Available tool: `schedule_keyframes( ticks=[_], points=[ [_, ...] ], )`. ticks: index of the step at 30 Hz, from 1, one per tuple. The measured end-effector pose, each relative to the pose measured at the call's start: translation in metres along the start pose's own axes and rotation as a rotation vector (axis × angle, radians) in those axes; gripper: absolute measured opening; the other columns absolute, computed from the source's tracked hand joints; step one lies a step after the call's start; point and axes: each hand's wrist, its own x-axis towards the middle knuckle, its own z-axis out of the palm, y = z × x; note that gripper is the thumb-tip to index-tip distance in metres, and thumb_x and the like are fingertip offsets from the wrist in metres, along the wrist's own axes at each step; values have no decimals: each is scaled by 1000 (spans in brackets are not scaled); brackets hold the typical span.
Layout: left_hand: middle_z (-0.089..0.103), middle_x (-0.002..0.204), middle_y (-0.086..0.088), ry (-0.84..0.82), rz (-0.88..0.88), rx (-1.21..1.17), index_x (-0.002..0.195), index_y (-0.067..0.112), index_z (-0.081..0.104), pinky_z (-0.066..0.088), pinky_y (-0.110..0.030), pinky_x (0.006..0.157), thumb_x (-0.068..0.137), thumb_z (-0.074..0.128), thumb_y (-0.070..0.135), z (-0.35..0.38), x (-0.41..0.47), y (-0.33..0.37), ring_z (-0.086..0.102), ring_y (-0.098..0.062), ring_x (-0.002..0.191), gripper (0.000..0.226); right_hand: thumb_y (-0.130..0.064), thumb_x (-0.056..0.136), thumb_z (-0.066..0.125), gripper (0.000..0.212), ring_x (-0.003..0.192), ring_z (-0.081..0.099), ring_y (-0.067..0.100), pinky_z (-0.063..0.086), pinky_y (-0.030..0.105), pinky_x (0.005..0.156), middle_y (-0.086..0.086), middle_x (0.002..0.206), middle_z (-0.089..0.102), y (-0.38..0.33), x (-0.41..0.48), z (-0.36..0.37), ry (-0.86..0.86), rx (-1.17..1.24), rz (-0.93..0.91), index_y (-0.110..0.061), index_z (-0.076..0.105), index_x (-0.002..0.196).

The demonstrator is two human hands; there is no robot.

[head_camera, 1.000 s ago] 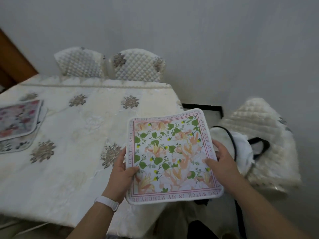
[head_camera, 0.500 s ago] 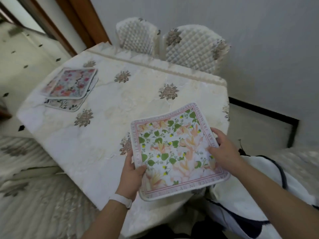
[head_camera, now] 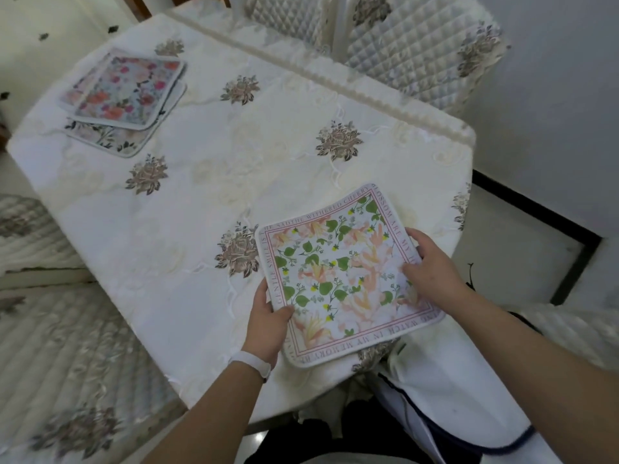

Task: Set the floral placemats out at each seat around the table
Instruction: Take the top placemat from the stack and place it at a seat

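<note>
A square floral placemat (head_camera: 341, 272) with green leaves, peach flowers and a lettered pink border lies low over the near right corner of the table (head_camera: 207, 182). My left hand (head_camera: 268, 319) grips its left edge, thumb on top. My right hand (head_camera: 432, 266) grips its right edge, fingers on the print. Whether the mat rests flat on the cloth I cannot tell. A stack of other floral placemats (head_camera: 127, 95) lies at the far left of the table, the top one pink and red.
The table wears a cream embroidered cloth. Two quilted chair backs (head_camera: 418, 45) stand at the far side. Another covered seat (head_camera: 67, 346) is at the near left. A white bag with dark trim (head_camera: 452, 396) sits by my right forearm, next to the wall.
The placemat has come down and forward from in front of me to the table's near right corner. My view has tilted down and both hands keep their hold on it.
</note>
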Motion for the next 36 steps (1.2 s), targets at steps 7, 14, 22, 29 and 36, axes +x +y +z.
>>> schedule_keyframes(
  ticks=[7, 14, 22, 29, 36],
  points=[
    [71, 111, -4, 59, -46, 39, 122, 43, 49, 56, -49, 85, 88, 57, -4, 4, 6, -9, 71, -24, 96, 59, -3, 89, 53, 64, 77, 60, 1, 41, 21, 57, -15, 96, 60, 13, 20, 5, 2, 40, 43, -32, 37, 144],
    [74, 104, -2, 61, -87, 111, 126, 32, 49, 54, -37, 85, 86, 57, -5, 8, -8, -12, 70, -17, 95, 55, -2, 88, 54, 64, 83, 63, 6, 44, 22, 60, -4, 112, 65, 23, 25, 3, 0, 116, 58, -31, 38, 143],
    [75, 101, -4, 65, -83, 109, 127, 32, 45, 57, -42, 79, 87, 58, -4, 16, -10, -5, 71, -24, 92, 55, -1, 89, 53, 60, 84, 64, 12, 46, 25, 58, -7, 108, 64, 30, 23, 0, 60, 212, 71, -31, 41, 138],
    [70, 107, -10, 70, -60, -2, 120, 17, 56, 55, -29, 54, 87, 56, -7, 35, -5, 3, 71, -27, 86, 40, 3, 88, 53, 58, 95, 63, 13, 52, 28, 71, -11, 109, 62, 39, -1, 15, 266, 451, 182, -33, 44, 132],
    [70, 101, -13, 91, -119, -37, 108, 12, 60, 55, -33, 60, 89, 53, -5, 31, 9, -2, 67, -23, 76, 27, 1, 88, 53, 53, 91, 63, 8, 51, 26, 62, -6, 111, 63, 49, -32, 41, 406, 604, 289, -26, 44, 133]
  ],
)
